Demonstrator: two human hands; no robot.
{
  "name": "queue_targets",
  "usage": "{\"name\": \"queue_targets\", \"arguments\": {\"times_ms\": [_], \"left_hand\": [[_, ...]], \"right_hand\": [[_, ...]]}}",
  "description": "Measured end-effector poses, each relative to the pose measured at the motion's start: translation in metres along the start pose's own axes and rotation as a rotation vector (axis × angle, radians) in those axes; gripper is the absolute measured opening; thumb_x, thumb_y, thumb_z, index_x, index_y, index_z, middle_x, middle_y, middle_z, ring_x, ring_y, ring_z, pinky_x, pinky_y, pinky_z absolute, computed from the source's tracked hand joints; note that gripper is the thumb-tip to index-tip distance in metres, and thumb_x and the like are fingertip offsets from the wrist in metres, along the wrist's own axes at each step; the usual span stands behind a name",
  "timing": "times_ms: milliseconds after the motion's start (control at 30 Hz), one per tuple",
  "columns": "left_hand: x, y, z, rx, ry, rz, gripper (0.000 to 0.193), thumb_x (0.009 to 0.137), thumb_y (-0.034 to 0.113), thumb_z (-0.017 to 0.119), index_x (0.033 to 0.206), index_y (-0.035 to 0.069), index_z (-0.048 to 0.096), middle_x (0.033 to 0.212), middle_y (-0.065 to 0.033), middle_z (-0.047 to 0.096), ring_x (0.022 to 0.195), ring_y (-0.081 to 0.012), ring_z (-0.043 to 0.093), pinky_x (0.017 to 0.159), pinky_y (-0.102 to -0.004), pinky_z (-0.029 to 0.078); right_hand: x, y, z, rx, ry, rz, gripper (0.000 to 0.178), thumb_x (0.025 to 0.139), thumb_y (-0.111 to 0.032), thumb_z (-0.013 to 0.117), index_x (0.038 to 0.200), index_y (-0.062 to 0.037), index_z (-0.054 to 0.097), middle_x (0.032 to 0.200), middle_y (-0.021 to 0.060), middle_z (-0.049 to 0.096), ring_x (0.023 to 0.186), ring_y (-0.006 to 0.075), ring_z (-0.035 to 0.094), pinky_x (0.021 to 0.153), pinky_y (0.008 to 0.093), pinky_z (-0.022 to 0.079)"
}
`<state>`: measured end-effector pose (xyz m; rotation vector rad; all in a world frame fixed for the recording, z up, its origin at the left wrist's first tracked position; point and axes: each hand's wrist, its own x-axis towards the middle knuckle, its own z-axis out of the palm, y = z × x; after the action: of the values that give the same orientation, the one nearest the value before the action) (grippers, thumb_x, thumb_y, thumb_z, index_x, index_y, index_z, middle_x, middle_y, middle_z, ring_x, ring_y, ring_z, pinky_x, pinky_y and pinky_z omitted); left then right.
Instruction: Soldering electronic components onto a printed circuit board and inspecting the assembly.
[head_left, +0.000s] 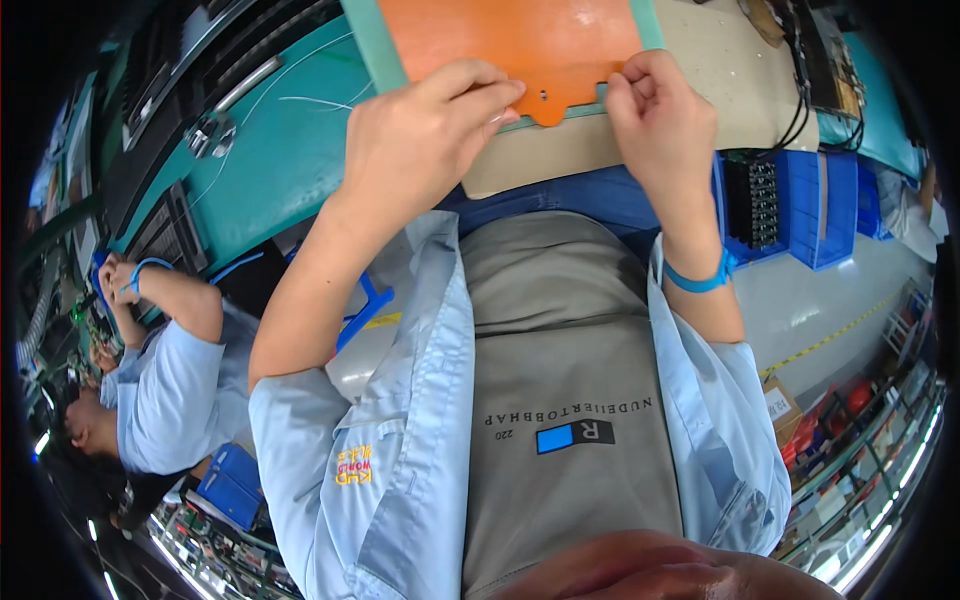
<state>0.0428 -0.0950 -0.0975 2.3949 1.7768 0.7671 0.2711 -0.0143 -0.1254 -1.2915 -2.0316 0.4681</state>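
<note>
A glossy orange sheet lies flat in front of me, with a rounded tab and a small hole on its near edge. Pale green material shows from under it along both sides, on a beige board. My left hand is closed, thumb and fingers pinched at the near edge just left of the tab. At the near right corner, beside a notch, my right hand pinches the edge with curled fingers. The fingertips partly cover the edge at both places.
On the teal mat to the left are a metal fixture and a loose white wire. A co-worker's arm is farther left. Blue bins, one holding black parts, stand at right below dark cables.
</note>
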Motion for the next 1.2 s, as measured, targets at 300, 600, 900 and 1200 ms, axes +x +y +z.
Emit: {"name": "queue_targets", "arguments": {"times_ms": [300,600,900,1200], "left_hand": [[-0.014,-0.035,-0.025,-0.059,0.015,-0.401,0.031,0.08,0.031,0.083,0.11,0.026,0.078,0.08,0.0026,0.066,0.071,-0.0184,0.066,0.061,-0.0355,0.051],[-0.017,-0.039,-0.019,-0.284,0.069,-0.435,0.033,0.075,0.011,0.083,0.108,0.015,0.079,0.079,-0.0049,0.067,0.067,-0.0188,0.062,0.063,-0.0306,0.051],[-0.022,-0.033,-0.015,-0.3,0.138,-0.46,0.031,0.076,0.018,0.084,0.106,0.021,0.08,0.078,-0.0007,0.066,0.068,-0.0174,0.064,0.058,-0.0325,0.051],[-0.028,-0.045,-0.011,-0.147,0.301,-0.56,0.071,0.077,0.034,0.086,0.136,0.006,0.059,0.109,-0.0147,0.065,0.103,-0.0323,0.065,0.082,-0.0408,0.054]], "right_hand": [[-0.004,-0.053,0.021,0.048,-0.228,-0.514,0.028,0.081,-0.015,0.079,0.106,-0.0113,0.067,0.088,0.0053,0.064,0.084,0.0268,0.065,0.067,0.0404,0.053],[-0.002,-0.082,0.06,0.001,-0.205,-0.557,0.017,0.081,-0.011,0.072,0.095,-0.0101,0.062,0.082,0.0086,0.064,0.079,0.0286,0.067,0.065,0.0399,0.055],[-0.004,-0.093,0.067,0.011,-0.19,-0.378,0.013,0.081,-0.003,0.068,0.089,-0.0076,0.059,0.072,0.011,0.066,0.068,0.0319,0.068,0.058,0.0431,0.052],[0.028,-0.028,-0.002,0.027,-0.093,-0.19,0.036,0.09,-0.014,0.073,0.121,-0.0019,0.062,0.101,0.0166,0.071,0.087,0.0319,0.069,0.074,0.0424,0.055]]}}
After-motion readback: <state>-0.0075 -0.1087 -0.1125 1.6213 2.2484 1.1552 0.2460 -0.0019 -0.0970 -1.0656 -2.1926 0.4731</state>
